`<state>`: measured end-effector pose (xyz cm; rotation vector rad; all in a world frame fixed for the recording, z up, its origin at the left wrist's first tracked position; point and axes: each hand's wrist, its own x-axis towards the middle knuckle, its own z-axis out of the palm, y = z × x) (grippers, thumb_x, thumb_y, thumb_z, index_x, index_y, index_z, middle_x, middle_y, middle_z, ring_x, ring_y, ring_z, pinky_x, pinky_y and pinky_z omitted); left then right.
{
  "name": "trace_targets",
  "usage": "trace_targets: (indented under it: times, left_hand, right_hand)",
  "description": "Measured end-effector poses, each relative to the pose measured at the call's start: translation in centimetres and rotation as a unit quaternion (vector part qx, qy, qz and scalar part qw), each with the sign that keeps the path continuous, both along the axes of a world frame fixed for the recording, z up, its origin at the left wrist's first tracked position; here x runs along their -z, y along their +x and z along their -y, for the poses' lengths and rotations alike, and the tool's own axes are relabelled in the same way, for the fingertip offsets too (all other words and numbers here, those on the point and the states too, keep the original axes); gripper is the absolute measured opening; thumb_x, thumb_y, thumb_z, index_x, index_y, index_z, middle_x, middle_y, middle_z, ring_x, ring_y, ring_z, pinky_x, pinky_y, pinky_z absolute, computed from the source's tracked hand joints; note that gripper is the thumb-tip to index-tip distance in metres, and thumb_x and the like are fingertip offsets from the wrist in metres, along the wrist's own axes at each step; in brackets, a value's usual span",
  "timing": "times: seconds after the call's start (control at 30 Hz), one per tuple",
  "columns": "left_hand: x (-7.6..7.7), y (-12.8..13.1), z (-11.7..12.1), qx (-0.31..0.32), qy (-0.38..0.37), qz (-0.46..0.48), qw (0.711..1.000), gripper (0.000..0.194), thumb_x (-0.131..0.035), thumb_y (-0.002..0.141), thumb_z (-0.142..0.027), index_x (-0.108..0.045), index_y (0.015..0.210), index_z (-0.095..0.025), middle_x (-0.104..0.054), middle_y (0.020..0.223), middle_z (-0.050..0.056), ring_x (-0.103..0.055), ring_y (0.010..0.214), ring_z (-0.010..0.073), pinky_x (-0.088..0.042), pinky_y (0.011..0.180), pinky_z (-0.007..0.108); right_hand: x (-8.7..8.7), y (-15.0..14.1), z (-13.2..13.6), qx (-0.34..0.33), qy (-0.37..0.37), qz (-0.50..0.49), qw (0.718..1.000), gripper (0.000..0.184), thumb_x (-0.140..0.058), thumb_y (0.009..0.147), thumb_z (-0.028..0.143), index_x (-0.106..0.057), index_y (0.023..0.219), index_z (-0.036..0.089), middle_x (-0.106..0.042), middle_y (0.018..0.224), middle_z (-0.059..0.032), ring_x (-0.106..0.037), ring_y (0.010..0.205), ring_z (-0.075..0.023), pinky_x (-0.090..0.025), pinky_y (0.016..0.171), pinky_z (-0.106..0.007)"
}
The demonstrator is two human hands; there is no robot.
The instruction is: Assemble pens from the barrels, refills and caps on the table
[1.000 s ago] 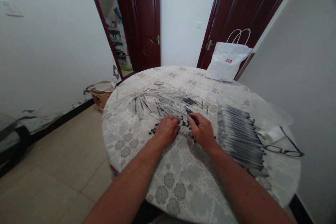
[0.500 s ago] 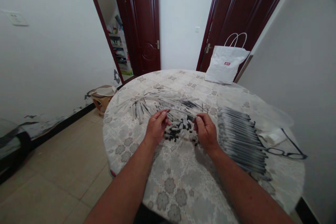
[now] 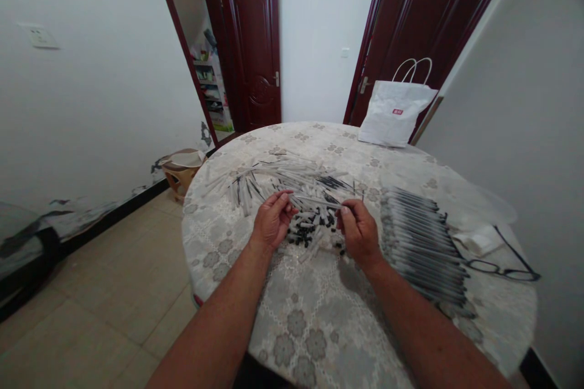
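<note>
Between my two hands stretches a thin, translucent pen barrel, held level above the table. My left hand pinches its left end, while the fingers of my right hand close on the right end. Beneath them lie small black and clear pen caps in a loose heap. Just beyond my hands, a spread of clear barrels mixes with dark, thin refills. To the right of my right arm, pens with dark ends lie side by side in a stack.
A flowered cloth covers the round table. Eyeglasses and a white roll rest at the right, near clear plastic film. A white paper bag stands at the back. A wooden stool is on the floor at left.
The view has shifted slightly. Both hands keep hold of the pen barrel, in nearly the same position.
</note>
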<state>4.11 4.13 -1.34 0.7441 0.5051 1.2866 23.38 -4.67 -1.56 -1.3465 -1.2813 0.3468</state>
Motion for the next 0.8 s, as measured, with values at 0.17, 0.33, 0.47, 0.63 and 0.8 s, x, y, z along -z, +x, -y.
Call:
trace_targets:
  times: [0.17,0.33,0.47,0.63,0.8]
  left_hand:
    - [-0.2,0.0,0.2,0.010,0.011,-0.021,1.000,0.029,-0.084,0.075,-0.030,-0.074,0.097,-0.014,-0.055,0.065,-0.003,-0.054,0.064,0.0085,-0.056,0.068,0.025]
    - [-0.1,0.1,0.2,-0.004,0.022,-0.033,0.999,0.030,-0.082,0.077,-0.031,-0.073,0.101,-0.017,-0.061,0.073,-0.002,-0.060,0.067,0.0098,-0.059,0.073,0.029]
    - [-0.1,0.0,-0.2,-0.035,0.017,-0.032,0.999,0.034,-0.083,0.077,-0.031,-0.071,0.106,-0.018,-0.073,0.103,0.005,-0.069,0.084,0.0128,-0.059,0.079,0.029]
    - [-0.2,-0.1,-0.6,-0.057,-0.022,-0.015,0.998,0.032,-0.084,0.076,-0.026,-0.070,0.103,-0.017,-0.076,0.099,0.006,-0.074,0.086,0.0149,-0.060,0.083,0.029]
    - [-0.4,0.2,-0.9,-0.069,-0.048,-0.026,0.996,0.018,-0.076,0.083,-0.021,-0.070,0.099,-0.015,-0.077,0.098,0.008,-0.076,0.085,0.0173,-0.062,0.079,0.030]
  right_hand:
    - [0.1,0.0,0.0,0.015,-0.007,0.048,0.999,0.023,-0.049,0.099,0.040,-0.062,0.096,0.021,-0.063,0.071,0.0012,-0.058,0.064,-0.0156,-0.045,0.062,-0.026]
    - [0.2,-0.1,-0.2,-0.007,0.003,0.129,0.992,0.020,-0.054,0.097,0.037,-0.065,0.099,0.021,-0.066,0.077,-0.0009,-0.060,0.067,-0.0166,-0.047,0.067,-0.028]
    - [0.3,-0.7,-0.3,-0.060,0.041,0.232,0.970,0.020,-0.052,0.099,0.030,-0.067,0.110,0.021,-0.071,0.096,-0.0071,-0.066,0.086,-0.0203,-0.051,0.082,-0.032]
    - [0.5,-1.8,-0.3,-0.073,0.022,0.353,0.933,0.028,-0.047,0.103,0.029,-0.065,0.121,0.019,-0.073,0.104,-0.0114,-0.067,0.093,-0.0225,-0.051,0.084,-0.032]
    - [0.3,-2.4,-0.2,-0.033,-0.027,0.414,0.909,0.026,-0.046,0.105,0.032,-0.066,0.117,0.022,-0.073,0.099,-0.0094,-0.066,0.088,-0.0204,-0.048,0.077,-0.028]
